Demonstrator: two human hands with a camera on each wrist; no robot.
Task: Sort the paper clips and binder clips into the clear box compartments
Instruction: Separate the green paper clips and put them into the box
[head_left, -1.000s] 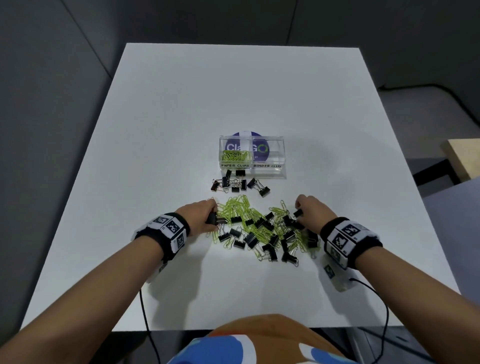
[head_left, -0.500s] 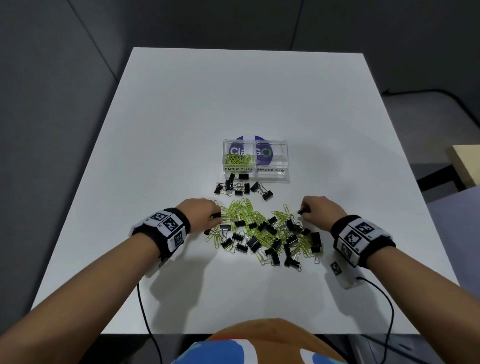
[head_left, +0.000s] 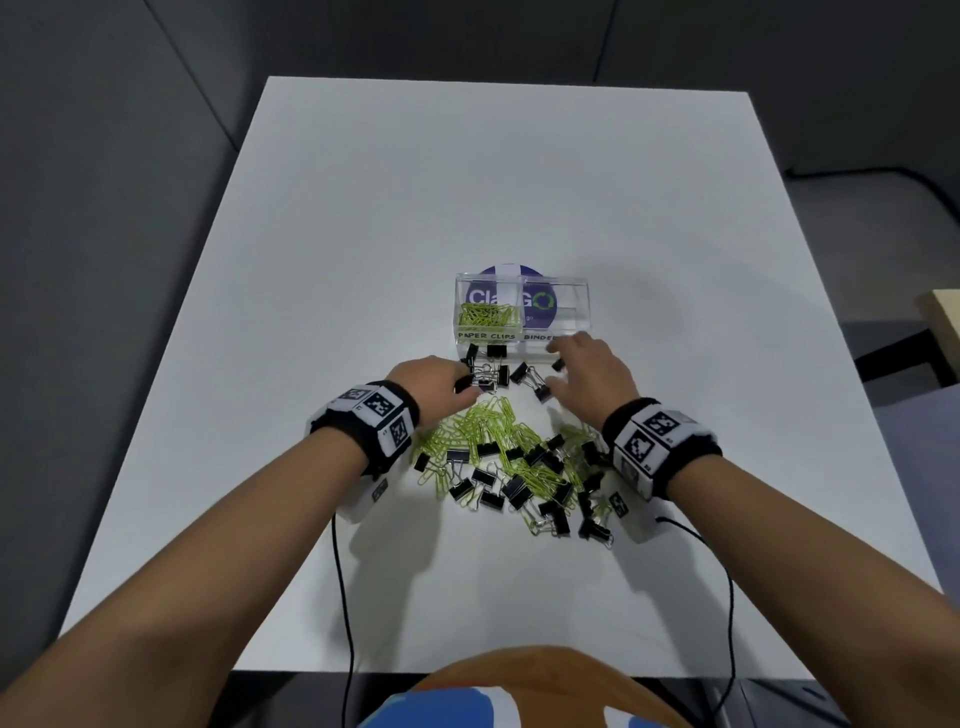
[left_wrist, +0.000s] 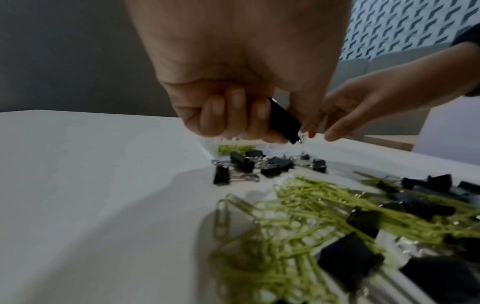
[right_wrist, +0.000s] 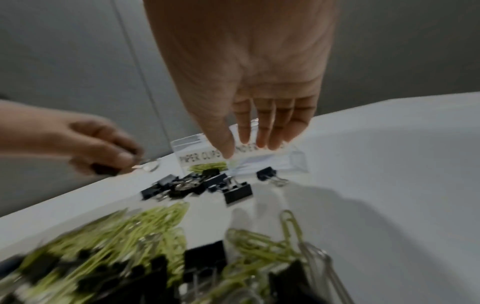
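Head view: box (head_left: 576, 296) sits past the mixed pile (head_left: 511, 462) on the table (head_left: 208, 415), paper clips (head_left: 488, 315) in its left compartment. Left wrist: left hand (left_wrist: 246, 86) pinches a binder clip (left_wrist: 284, 121), probably for sorting. Right wrist: right hand (right_wrist: 249, 82) hovers, fingers straight, holding nothing.

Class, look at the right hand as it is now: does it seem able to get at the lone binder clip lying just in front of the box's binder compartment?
Probably yes. The right hand hangs open and empty over the lone binder clip, which lies apart from the others in front of the clear box, with nothing between them.
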